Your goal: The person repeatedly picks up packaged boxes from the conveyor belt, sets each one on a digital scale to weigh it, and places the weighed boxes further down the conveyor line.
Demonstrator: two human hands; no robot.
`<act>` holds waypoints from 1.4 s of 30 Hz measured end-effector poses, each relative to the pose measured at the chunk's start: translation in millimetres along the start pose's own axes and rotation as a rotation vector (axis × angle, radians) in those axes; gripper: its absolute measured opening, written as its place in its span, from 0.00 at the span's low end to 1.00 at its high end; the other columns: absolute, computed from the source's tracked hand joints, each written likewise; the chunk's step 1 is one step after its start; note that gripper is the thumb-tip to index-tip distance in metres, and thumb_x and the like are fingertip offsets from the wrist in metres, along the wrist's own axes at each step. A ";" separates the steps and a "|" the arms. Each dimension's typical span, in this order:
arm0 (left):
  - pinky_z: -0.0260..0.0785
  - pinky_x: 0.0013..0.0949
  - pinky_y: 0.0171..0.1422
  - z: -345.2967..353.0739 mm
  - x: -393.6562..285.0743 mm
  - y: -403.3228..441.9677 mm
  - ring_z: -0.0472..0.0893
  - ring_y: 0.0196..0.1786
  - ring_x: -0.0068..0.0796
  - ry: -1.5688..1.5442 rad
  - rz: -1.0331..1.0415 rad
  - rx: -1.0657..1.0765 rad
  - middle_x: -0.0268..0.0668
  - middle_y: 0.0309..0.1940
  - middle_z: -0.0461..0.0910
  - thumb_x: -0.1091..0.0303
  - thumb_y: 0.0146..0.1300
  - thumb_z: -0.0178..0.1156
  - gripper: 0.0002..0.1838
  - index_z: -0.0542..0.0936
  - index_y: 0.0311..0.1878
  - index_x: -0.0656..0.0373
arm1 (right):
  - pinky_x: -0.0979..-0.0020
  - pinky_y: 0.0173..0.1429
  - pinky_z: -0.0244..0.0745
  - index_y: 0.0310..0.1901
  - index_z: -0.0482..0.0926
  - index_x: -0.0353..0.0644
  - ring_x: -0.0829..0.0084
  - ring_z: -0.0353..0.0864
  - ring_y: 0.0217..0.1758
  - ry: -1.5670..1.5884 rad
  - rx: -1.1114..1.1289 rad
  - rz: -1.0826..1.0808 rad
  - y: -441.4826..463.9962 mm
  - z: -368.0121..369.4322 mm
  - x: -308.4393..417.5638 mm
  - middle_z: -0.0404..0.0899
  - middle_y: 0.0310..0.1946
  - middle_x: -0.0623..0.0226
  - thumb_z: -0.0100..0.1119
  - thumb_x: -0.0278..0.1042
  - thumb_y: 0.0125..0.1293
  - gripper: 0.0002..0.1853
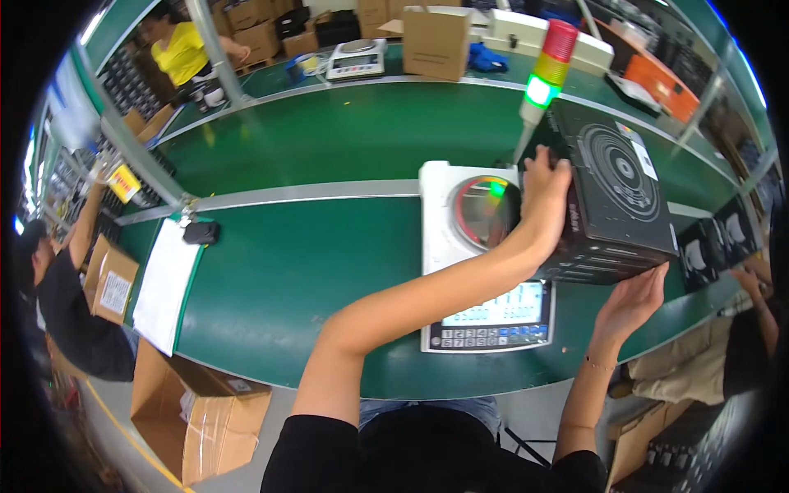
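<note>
Right of centre in the frame, the left hand point(546, 191) grasps a black printed carton point(626, 197) by its side, the right hand point(633, 302) bracing its lower near edge. Looks like handling beside the counting scale point(436, 226); moving it calls for two-handed support.

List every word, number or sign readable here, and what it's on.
"1 2 3 4 5": upper number row of the keypad on the scale.
Too blurred: digits on its display; print on the yellow label.
Too small: print on the black box; the carton's white label.
</note>
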State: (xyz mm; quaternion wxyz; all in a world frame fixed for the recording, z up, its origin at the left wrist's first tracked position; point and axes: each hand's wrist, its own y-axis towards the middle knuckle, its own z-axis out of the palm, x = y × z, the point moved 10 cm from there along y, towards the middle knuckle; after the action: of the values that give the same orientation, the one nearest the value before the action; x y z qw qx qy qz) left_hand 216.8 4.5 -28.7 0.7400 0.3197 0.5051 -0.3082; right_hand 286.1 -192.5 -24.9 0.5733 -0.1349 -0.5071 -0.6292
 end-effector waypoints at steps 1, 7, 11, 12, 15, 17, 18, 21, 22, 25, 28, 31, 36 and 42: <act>0.34 0.36 0.73 22.8 3.6 6.8 0.41 0.73 0.38 0.045 0.010 0.054 0.47 0.71 0.40 0.50 0.66 0.37 0.36 0.42 0.70 0.61 | 0.69 0.67 0.49 0.62 0.56 0.33 0.70 0.58 0.64 -0.001 -0.065 -0.037 7.2 -19.4 2.0 0.61 0.60 0.62 0.39 0.43 0.67 0.27; 0.42 0.42 0.72 123.8 49.8 32.9 0.49 0.70 0.51 0.131 -0.126 0.283 0.58 0.66 0.48 0.45 0.64 0.37 0.38 0.49 0.66 0.68 | 0.67 0.69 0.46 0.65 0.51 0.35 0.68 0.55 0.66 -0.222 -0.248 -0.226 30.7 -114.1 19.0 0.57 0.62 0.55 0.49 0.40 0.66 0.31; 0.49 0.45 0.69 146.9 119.6 50.2 0.55 0.68 0.53 0.141 -0.346 0.317 0.58 0.65 0.51 0.38 0.62 0.39 0.42 0.53 0.64 0.68 | 0.64 0.73 0.35 0.68 0.39 0.35 0.60 0.40 0.73 -0.805 -0.114 -0.441 15.0 -112.6 29.9 0.37 0.70 0.52 0.57 0.51 0.59 0.47; 0.50 0.45 0.68 148.9 130.8 51.2 0.56 0.67 0.53 0.148 -0.387 0.320 0.59 0.65 0.52 0.37 0.62 0.39 0.42 0.53 0.64 0.68 | 0.60 0.73 0.31 0.68 0.33 0.34 0.58 0.34 0.73 -0.683 -0.065 -0.421 13.2 -106.1 26.2 0.32 0.70 0.51 0.67 0.60 0.47 0.62; 0.54 0.42 0.65 143.5 161.6 46.1 0.61 0.64 0.43 0.119 -0.510 0.305 0.52 0.62 0.59 0.42 0.63 0.40 0.37 0.54 0.63 0.65 | 0.53 0.72 0.32 0.67 0.26 0.31 0.49 0.24 0.71 -1.213 0.029 -0.436 -1.0 -99.7 1.2 0.23 0.67 0.45 0.74 0.64 0.28 0.77; 0.51 0.42 0.66 138.1 164.0 37.5 0.61 0.65 0.39 -0.137 -0.588 0.319 0.46 0.62 0.60 0.48 0.63 0.44 0.31 0.58 0.62 0.61 | 0.50 0.71 0.31 0.67 0.31 0.31 0.42 0.23 0.69 -1.369 -0.051 -0.421 -4.0 -92.6 -16.3 0.19 0.64 0.36 0.77 0.62 0.25 0.77; 0.50 0.42 0.67 129.2 143.3 31.3 0.60 0.65 0.39 -0.130 -0.539 0.315 0.45 0.62 0.60 0.50 0.63 0.45 0.30 0.60 0.62 0.60 | 0.50 0.71 0.32 0.67 0.33 0.32 0.42 0.25 0.69 -1.389 -0.068 -0.415 1.1 -90.4 -17.4 0.20 0.64 0.34 0.77 0.62 0.24 0.76; 0.45 0.41 0.69 102.9 96.9 17.0 0.56 0.68 0.35 -0.183 -0.429 0.293 0.38 0.63 0.60 0.55 0.62 0.48 0.24 0.68 0.59 0.55 | 0.47 0.68 0.36 0.66 0.45 0.38 0.40 0.32 0.68 -1.434 -0.164 -0.417 25.4 -93.1 -22.7 0.26 0.63 0.31 0.77 0.61 0.23 0.69; 0.48 0.39 0.68 96.0 76.7 11.1 0.58 0.67 0.33 -0.304 -0.424 0.300 0.38 0.62 0.62 0.57 0.62 0.48 0.22 0.69 0.58 0.54 | 0.48 0.68 0.39 0.66 0.48 0.44 0.39 0.33 0.68 -1.464 -0.224 -0.467 34.2 -97.4 -23.9 0.33 0.62 0.30 0.76 0.63 0.25 0.66; 0.62 0.33 0.57 60.6 21.0 -0.8 0.71 0.55 0.30 -0.701 -0.358 0.234 0.39 0.53 0.72 0.60 0.62 0.47 0.20 0.70 0.54 0.59 | 0.47 0.66 0.46 0.64 0.54 0.50 0.38 0.41 0.66 -1.621 -0.419 -0.541 72.0 -128.4 -33.9 0.39 0.62 0.31 0.71 0.71 0.25 0.63; 0.64 0.31 0.52 4.3 -9.8 -11.1 0.73 0.48 0.27 -0.854 -0.251 0.058 0.36 0.46 0.74 0.64 0.59 0.49 0.16 0.72 0.49 0.60 | 0.47 0.57 0.63 0.63 0.59 0.64 0.37 0.54 0.61 -1.817 -0.598 -0.574 114.5 -181.5 -43.6 0.49 0.62 0.34 0.59 0.83 0.22 0.60; 0.65 0.31 0.49 -46.8 -24.5 -21.7 0.72 0.42 0.24 -0.930 -0.167 -0.059 0.33 0.40 0.74 0.67 0.58 0.50 0.13 0.72 0.46 0.59 | 0.52 0.39 0.70 0.61 0.61 0.77 0.45 0.69 0.46 -2.043 -0.876 -0.685 151.4 -236.3 -45.0 0.60 0.60 0.50 0.50 0.89 0.19 0.57; 0.64 0.29 0.45 -110.0 -32.5 -34.8 0.71 0.36 0.21 -1.085 -0.057 -0.154 0.30 0.36 0.73 0.70 0.57 0.50 0.10 0.72 0.43 0.57 | 0.54 0.28 0.67 0.49 0.70 0.40 0.59 0.65 0.24 -1.953 -1.108 -0.417 192.7 -392.6 -51.1 0.64 0.33 0.45 0.56 0.79 0.27 0.52; 0.62 0.26 0.40 -150.8 -30.5 -36.3 0.69 0.30 0.18 -1.268 -0.014 -0.180 0.26 0.29 0.72 0.71 0.59 0.48 0.07 0.72 0.41 0.53 | 0.73 0.40 0.72 0.55 0.62 0.34 0.69 0.73 0.37 -1.067 -0.340 -0.139 144.2 -316.4 -114.7 0.73 0.41 0.58 0.67 0.41 0.53 0.33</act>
State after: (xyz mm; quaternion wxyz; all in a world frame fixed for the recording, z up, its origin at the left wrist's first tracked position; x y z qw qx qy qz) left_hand 96.4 104.9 -48.8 0.9171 0.0086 -0.0048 -0.3986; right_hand 575.2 -351.4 -183.5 0.1649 -0.4909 -0.6260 -0.5831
